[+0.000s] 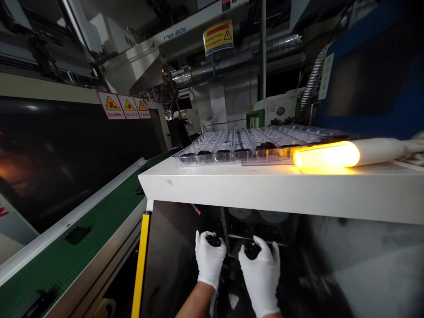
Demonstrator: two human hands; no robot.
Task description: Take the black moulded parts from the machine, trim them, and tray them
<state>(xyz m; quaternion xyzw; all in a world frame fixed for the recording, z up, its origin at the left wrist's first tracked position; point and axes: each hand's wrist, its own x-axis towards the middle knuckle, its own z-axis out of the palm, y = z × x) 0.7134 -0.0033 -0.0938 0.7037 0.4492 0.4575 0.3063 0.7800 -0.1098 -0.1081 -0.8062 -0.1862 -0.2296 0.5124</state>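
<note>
Both hands wear white gloves and are below the front edge of the white table (265, 187). My left hand (210, 256) is closed round a small black part (213, 240). To its right, my right hand (261, 269) grips another black part (252, 251), with the fingers curled about it. The two hands are apart. On the tabletop above them lie clear plastic trays (232, 143), with black pieces in the front row of pockets.
A glowing yellow lamp (327, 155) lies at the table's front right. At left runs a green conveyor belt (96, 229) with dark parts on it. A yellow post (141, 265) stands under the table's left corner. Dark space under the table holds indistinct things.
</note>
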